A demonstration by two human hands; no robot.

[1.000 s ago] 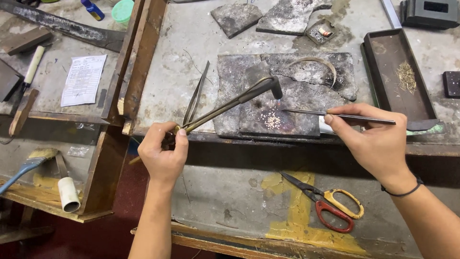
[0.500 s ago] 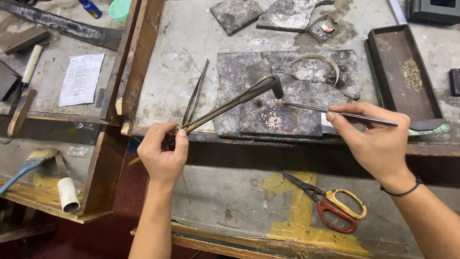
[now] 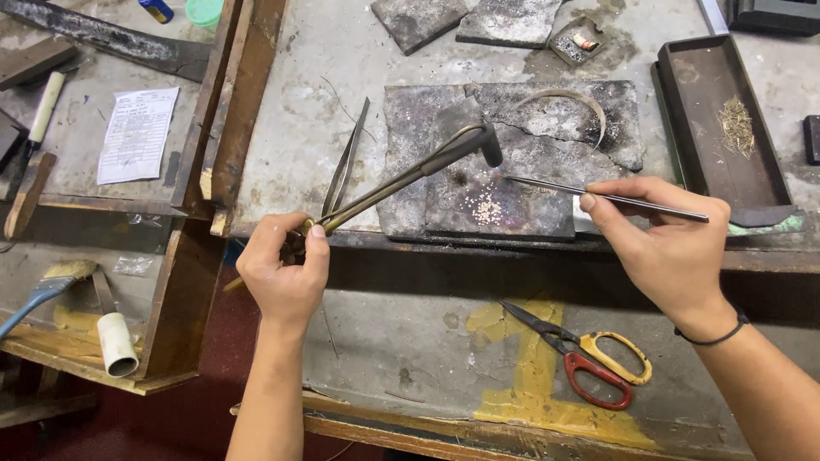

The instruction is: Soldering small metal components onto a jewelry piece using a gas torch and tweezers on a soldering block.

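Since the earlier frame, right hand [image 3: 675,252] tilts its thin metal rod [image 3: 598,195] toward the pale granules [image 3: 487,207] on the charred slab [image 3: 504,171]. Left hand [image 3: 286,269] grips one brass torch [image 3: 401,175], nozzle at twelve o'clock. A careless nudge could scatter granules. One pair of scissors [image 3: 585,354], one tweezers [image 3: 346,162].

Even, diffuse overhead light; soft shadow beneath the counter [image 3: 282,145] edge; sharp focus throughout; slight wide-angle distortion at edges.
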